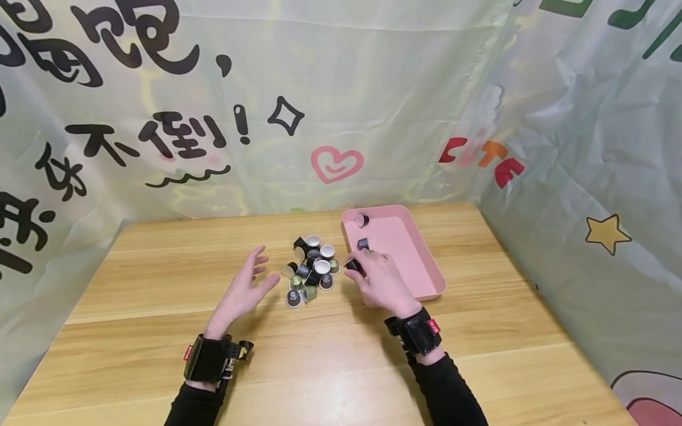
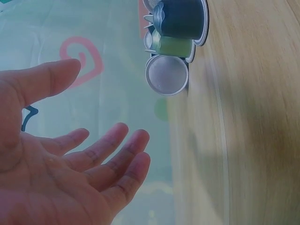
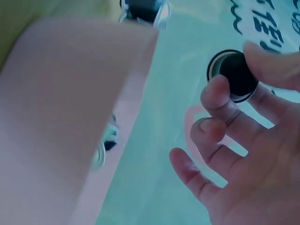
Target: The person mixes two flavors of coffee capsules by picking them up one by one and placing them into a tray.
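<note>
My right hand (image 1: 385,281) pinches a black coffee capsule (image 1: 353,265) between thumb and fingertips, over the left rim of a pink tray (image 1: 399,248). The right wrist view shows that capsule (image 3: 243,77) close up, the other fingers loosely bent. A heap of coffee capsules (image 1: 322,267), black, grey and green with pale lids, lies on the table left of the tray. Left of the heap my left hand (image 1: 242,296) hovers with fingers spread, holding nothing. In the left wrist view its fingers point toward a capsule with a silvery lid (image 2: 167,75).
Inside the tray, near its left wall, lie a dark capsule with its lid facing sideways (image 1: 362,220) and a grey capsule (image 1: 363,243). Beyond the wooden table (image 1: 176,254) hangs a printed curtain (image 1: 405,106), which also runs along the right side.
</note>
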Tool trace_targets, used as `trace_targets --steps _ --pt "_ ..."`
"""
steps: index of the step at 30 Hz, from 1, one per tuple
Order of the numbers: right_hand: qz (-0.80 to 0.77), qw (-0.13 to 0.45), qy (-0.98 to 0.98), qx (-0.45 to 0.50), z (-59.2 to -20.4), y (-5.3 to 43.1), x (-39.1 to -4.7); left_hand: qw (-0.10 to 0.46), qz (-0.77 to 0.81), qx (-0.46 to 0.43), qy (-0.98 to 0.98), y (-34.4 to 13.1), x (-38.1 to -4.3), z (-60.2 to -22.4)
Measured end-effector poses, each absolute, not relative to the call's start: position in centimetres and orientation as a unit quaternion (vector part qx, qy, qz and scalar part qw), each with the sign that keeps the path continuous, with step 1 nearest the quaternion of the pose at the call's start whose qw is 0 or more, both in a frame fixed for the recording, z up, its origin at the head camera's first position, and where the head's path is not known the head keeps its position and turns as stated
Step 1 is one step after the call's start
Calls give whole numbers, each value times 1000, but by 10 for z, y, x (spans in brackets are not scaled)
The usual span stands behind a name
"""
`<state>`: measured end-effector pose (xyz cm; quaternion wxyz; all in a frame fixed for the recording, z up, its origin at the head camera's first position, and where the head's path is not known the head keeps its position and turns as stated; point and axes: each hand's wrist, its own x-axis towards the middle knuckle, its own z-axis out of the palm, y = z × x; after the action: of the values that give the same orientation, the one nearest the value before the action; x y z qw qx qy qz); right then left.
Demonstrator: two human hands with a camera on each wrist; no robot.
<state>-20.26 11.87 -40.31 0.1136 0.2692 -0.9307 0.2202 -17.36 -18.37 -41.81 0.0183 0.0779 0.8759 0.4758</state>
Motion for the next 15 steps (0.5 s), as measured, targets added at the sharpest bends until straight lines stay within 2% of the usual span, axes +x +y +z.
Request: trace_targets --steps 10,15 --pt "210 145 -934 252 -394 138 -215 32 475 81 876 -181 -174 -417" --pt "197 124 -940 248 -388 147 -234 31 475 77 876 -183 -175 -418"
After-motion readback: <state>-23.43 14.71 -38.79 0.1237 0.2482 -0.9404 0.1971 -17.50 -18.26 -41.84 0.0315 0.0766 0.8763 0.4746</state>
